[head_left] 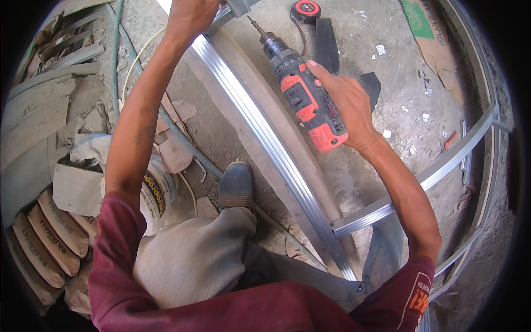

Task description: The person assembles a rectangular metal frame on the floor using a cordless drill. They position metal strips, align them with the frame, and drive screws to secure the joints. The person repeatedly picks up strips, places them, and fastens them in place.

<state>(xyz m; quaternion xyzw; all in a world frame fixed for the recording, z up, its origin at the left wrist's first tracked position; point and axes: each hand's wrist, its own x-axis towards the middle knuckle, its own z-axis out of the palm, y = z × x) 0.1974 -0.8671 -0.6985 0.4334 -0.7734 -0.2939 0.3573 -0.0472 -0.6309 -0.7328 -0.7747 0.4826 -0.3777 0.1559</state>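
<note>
My right hand (pixel 352 108) is wrapped round a red and black cordless drill (pixel 307 99). The drill points up and left, and its driver bit stops just short of a grey metal piece (pixel 239 6) at the top edge. My left hand (pixel 191 19) rests at the upper end of a long ribbed metal channel (pixel 260 133), beside that metal piece. The picture's top edge cuts off its fingers, so their grip is hidden. A shorter metal crosspiece (pixel 368 217) meets the long channel near my right forearm.
The channel lies along a wooden plank (pixel 293 133). Beyond the drill are a tape measure (pixel 306 9) and dark flat pieces (pixel 326 44). A curved metal frame (pixel 487 166) runs down the right. A bucket (pixel 157 191), hose (pixel 191 145) and stacked bags (pixel 41 246) are on the left.
</note>
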